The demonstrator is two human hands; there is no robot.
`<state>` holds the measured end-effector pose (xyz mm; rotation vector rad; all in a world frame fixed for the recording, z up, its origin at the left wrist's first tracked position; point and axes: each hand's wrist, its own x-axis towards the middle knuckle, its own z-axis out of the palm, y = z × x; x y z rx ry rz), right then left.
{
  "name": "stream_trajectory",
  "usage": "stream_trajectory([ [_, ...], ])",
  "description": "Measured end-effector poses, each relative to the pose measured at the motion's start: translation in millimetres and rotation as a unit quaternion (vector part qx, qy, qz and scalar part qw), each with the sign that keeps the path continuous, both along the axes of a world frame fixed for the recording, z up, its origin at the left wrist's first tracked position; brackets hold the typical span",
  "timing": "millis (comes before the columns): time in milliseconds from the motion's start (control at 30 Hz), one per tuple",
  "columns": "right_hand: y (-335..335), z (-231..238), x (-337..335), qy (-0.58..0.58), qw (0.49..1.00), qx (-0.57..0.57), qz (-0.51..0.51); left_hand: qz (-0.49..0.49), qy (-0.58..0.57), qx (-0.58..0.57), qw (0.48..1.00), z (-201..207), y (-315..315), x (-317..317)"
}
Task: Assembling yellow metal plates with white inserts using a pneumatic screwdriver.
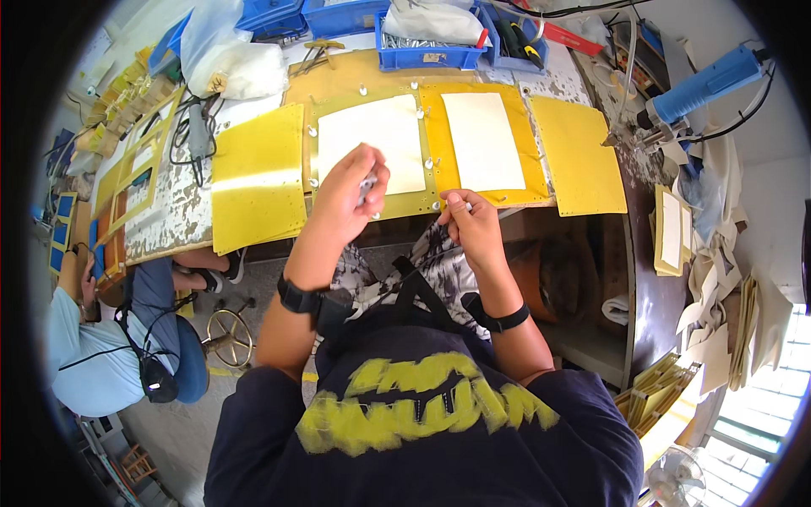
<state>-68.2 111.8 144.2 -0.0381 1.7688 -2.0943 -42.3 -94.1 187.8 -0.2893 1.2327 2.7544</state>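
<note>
My left hand (345,193) is raised over a white sheet (397,135) on a yellow board. Its fingers are closed around some small grey-white pieces (367,188), which look like pegs or screws but are partly hidden. At the near edge of a deeper yellow board (439,139), the fingers of my right hand (475,228) pinch a small white piece (468,206), perhaps a peg. A second white sheet (483,142) lies on that board. Several small white pegs, among them one near the middle (428,163), stand around the sheets.
Plain yellow boards lie left (258,182) and right (579,156). Behind are a blue bin (431,57) of metal screws, a plastic bag (245,68) and pliers (528,49). A blue-handled tool (705,84) juts in at right. Another person (110,346) sits at left.
</note>
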Motion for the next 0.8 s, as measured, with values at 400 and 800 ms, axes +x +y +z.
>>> stream_trajectory([
  [400,-2.9,1.5,-3.4,0.083,0.986,0.143,0.002,-0.178,0.078,-0.511,0.837,11.0,24.5,-82.1],
  [800,6.8,6.4,0.1,-0.017,0.998,0.056,0.014,-0.217,0.078,-0.618,0.752,-4.3,32.7,-99.4],
])
